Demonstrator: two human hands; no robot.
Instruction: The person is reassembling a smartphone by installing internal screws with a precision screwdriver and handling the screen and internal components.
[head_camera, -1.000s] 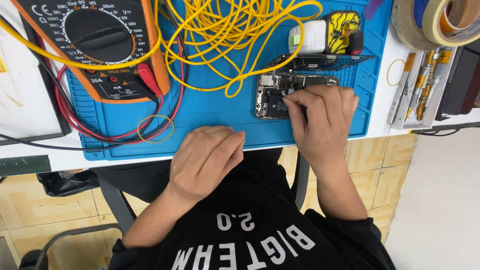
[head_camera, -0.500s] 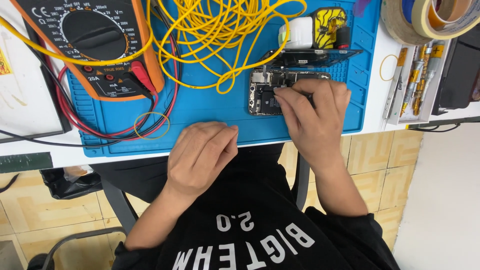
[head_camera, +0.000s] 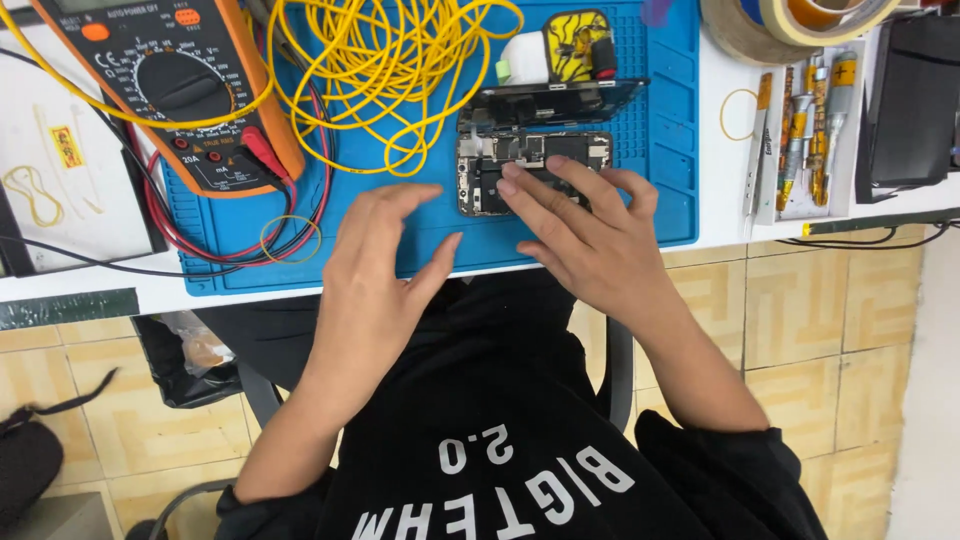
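Observation:
An opened phone lies on a blue work mat, its inner boards showing; its lifted dark screen panel stands along the far side. My right hand rests flat on the phone's near half, fingertips spread over the boards, holding nothing. My left hand lies on the mat's front edge just left of the phone, fingers apart and empty. A coil of yellow wire is spread behind both hands.
An orange multimeter with red and black leads sits at the mat's left. A white and yellow-black gadget lies behind the phone. Tape rolls and a tray of small tools stand at the right. Tiled floor lies below.
My left hand has opened from a loose curl and slid a little toward the phone. My right hand's fingers have flattened and spread over the phone.

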